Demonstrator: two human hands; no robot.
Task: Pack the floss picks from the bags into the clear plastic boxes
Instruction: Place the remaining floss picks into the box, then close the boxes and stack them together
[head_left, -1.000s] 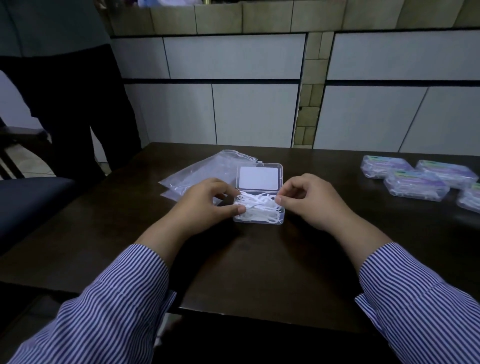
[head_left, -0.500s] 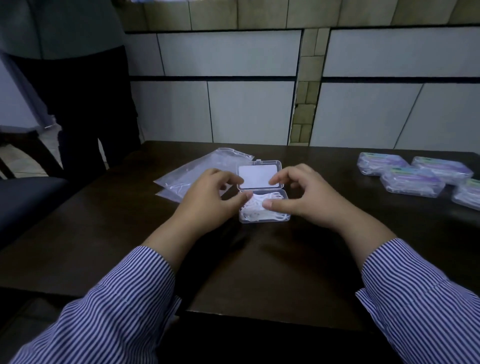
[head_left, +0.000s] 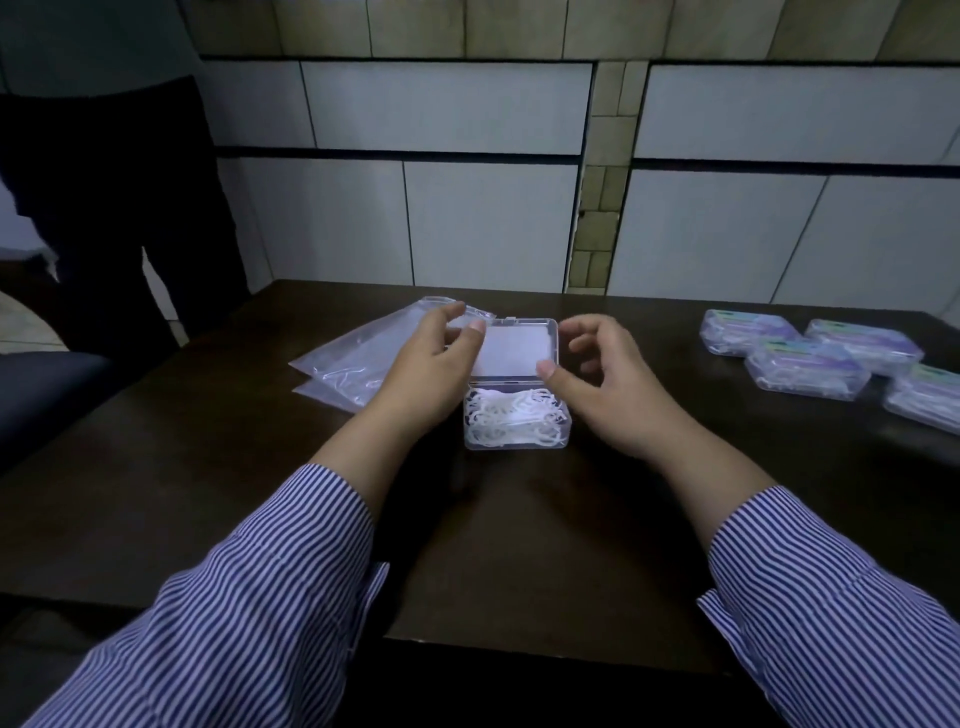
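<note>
A clear plastic box (head_left: 516, 439) sits mid-table with its lid (head_left: 517, 349) swung open away from me. White floss picks (head_left: 511, 415) fill the base. My left hand (head_left: 428, 371) is at the lid's left edge, fingers spread, thumb tip at its far left corner. My right hand (head_left: 610, 387) hovers at the lid's right side, fingers curled and apart, thumb touching its near right corner. Neither hand holds a pick. Two clear bags (head_left: 348, 364) lie flat to the left, partly under my left hand, with a few picks inside.
Several closed, filled boxes with purple labels (head_left: 808, 370) lie at the table's right. A person in dark trousers (head_left: 119, 218) stands at the far left beside a dark chair (head_left: 41, 387). A tiled wall (head_left: 493, 218) runs behind the dark table (head_left: 519, 545).
Both hands have lifted off the floss picks in the base and moved away from me to the edges of the open lid. The box has stayed in place.
</note>
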